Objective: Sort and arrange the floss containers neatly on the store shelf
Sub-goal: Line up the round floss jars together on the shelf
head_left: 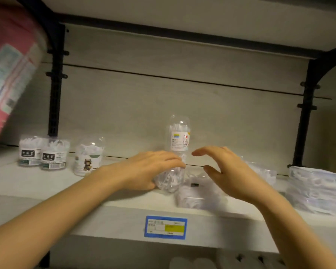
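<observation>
White store shelf (105,220), centre: clear plastic floss container (171,180), with a second, white-labelled clear container (179,136) stacked upright on top. Left hand (149,169): fingers curled round the lower container. Right hand (227,171): spread wide, holding nothing, just beside the stack. Far left: two black-labelled clear tubs (42,153), side by side.

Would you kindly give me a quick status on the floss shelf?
Left hand grips clear plastic floss container; white-labelled clear container above it. Right hand open, empty. Flat clear packs beneath it.
</observation>
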A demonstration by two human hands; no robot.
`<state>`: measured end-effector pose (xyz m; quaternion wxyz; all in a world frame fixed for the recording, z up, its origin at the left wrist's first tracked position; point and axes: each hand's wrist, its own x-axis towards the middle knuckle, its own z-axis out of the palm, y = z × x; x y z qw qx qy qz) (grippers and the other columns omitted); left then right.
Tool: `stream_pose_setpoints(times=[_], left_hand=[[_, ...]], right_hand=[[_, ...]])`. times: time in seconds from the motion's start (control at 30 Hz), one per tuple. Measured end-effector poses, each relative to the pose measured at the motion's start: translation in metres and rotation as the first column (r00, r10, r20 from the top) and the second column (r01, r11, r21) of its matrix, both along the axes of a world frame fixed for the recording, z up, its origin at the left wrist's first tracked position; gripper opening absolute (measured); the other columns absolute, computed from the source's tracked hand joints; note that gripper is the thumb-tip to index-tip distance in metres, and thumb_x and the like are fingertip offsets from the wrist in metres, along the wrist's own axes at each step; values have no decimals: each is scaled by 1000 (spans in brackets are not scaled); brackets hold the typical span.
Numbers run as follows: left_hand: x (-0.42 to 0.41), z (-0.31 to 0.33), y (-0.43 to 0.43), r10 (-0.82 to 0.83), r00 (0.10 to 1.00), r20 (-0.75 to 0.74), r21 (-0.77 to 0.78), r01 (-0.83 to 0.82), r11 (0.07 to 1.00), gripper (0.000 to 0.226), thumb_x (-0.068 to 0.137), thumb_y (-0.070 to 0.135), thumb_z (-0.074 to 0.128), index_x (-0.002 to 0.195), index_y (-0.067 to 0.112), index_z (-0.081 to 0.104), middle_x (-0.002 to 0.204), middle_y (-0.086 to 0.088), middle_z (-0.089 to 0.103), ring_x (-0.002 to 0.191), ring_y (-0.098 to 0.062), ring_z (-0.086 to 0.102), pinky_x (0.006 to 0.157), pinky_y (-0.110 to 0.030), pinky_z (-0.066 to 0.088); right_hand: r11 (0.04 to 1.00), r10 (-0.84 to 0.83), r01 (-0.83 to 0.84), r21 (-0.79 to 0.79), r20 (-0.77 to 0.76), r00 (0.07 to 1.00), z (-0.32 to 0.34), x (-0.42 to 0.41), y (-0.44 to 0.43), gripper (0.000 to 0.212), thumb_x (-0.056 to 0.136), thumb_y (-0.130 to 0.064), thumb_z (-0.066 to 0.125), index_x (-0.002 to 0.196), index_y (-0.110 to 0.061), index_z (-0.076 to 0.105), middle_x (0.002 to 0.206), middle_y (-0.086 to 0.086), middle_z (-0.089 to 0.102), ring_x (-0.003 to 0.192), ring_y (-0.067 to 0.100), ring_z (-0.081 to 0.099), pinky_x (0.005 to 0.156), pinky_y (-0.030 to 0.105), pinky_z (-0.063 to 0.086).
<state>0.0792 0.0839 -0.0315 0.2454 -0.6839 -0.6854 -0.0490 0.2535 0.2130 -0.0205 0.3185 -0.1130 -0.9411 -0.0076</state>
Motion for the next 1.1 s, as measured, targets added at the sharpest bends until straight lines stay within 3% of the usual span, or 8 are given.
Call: stream_pose_setpoints(times=[0.1, 0.23, 0.37, 0.5, 0.7, 0.83, 0.93, 1.1], left_hand=[[1, 9, 1, 29, 999, 35, 67, -31, 997, 72, 73, 33, 70, 135, 36, 34, 138, 16, 44, 121, -4, 44, 96, -20, 38], [7, 40, -22, -57, 858, 511, 233, -75, 970, 69, 61, 35, 83, 122, 32, 50, 115, 18, 60, 97, 13, 55, 84, -2, 40], [15, 60, -37, -94, 637, 765, 173, -63, 983, 65, 53, 45, 80, 108, 19, 59, 105, -3, 70, 97, -16, 66, 91, -37, 53], [24, 61, -40, -92, 599, 795, 146, -41, 988, 66, 56, 54, 69, 106, 11, 63, 105, -6, 71, 98, -18, 67, 87, -37, 53], [27, 51, -44, -84, 599, 796, 185, -109, 977, 69, 57, 64, 59, 97, 7, 64, 89, 1, 73, 78, -6, 68, 65, -21, 52], [32, 51, -46, -76, 623, 778, 230, -170, 958, 61, 53, 66, 63, 90, 18, 68, 89, 1, 73, 81, -11, 66, 65, -25, 49], [41, 56, -55, -103, 678, 728, 318, -200, 927, 51, 54, 62, 75, 88, 24, 67, 89, 1, 72, 83, -13, 66, 64, -24, 49], [32, 57, -95, -81, 708, 701, 347, -239, 907, 49, 71, 63, 47, 110, 36, 61, 100, 13, 68, 84, -1, 63, 75, -24, 52]], right_hand=[[996, 85, -86, -20, -69, 994, 2, 9, 7, 37, 93, -14, 47, 124, -34, 49, 124, -24, 49, 121, 3, 39, 93, 16, 30], [966, 184, -210, -153, -169, 968, 5, 8, 11, 33, 92, -15, 51, 120, -33, 53, 114, -27, 53, 112, -2, 49, 87, 14, 38], [839, 352, -390, -379, -169, 921, 7, 2, -4, 40, 80, -42, 62, 117, -43, 49, 112, -24, 58, 102, -6, 55, 87, 16, 46], [713, 449, -467, -524, -171, 877, 3, -1, -21, 55, 60, -55, 66, 111, -47, 48, 104, -19, 64, 91, -3, 62, 71, 18, 52], [552, 525, -530, -644, -225, 821, -2, -2, -28, 61, 63, -43, 69, 120, -34, 49, 104, -12, 68, 87, 0, 67, 62, 8, 46], [676, 451, -489, -551, -215, 866, 3, -6, -38, 79, 58, -61, 63, 129, -41, 36, 110, -27, 55, 94, -1, 62, 62, 13, 49], [775, 415, -507, -378, -301, 859, 15, -18, -49, 90, 52, -67, 58, 133, -37, 33, 112, -26, 51, 96, 2, 59, 75, 22, 55], [756, 427, -540, -369, -347, 835, 22, -41, -69, 80, 61, -54, 71, 131, -32, 38, 112, -18, 54, 96, 1, 58, 81, 24, 52]])
